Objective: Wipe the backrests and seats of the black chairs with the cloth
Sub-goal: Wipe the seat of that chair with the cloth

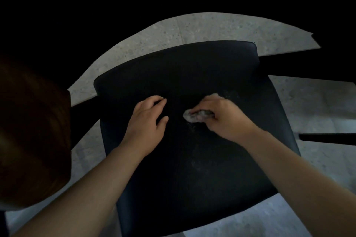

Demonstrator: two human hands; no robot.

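Note:
A black chair fills the middle of the head view, its seat (192,169) below me and its backrest (173,69) rising at the far side. My right hand (221,117) is closed around a crumpled pale cloth (194,116) and presses it onto the seat close to the backrest. Some damp streaks show on the seat just under the cloth. My left hand (148,119) rests flat on the seat to the left of the cloth, fingers slightly spread, holding nothing.
Speckled grey floor (202,25) surrounds the chair. A dark brown surface (32,131) crowds the left edge. Black bars, perhaps parts of other furniture (327,138), reach in from the right. The upper part of the view is dark.

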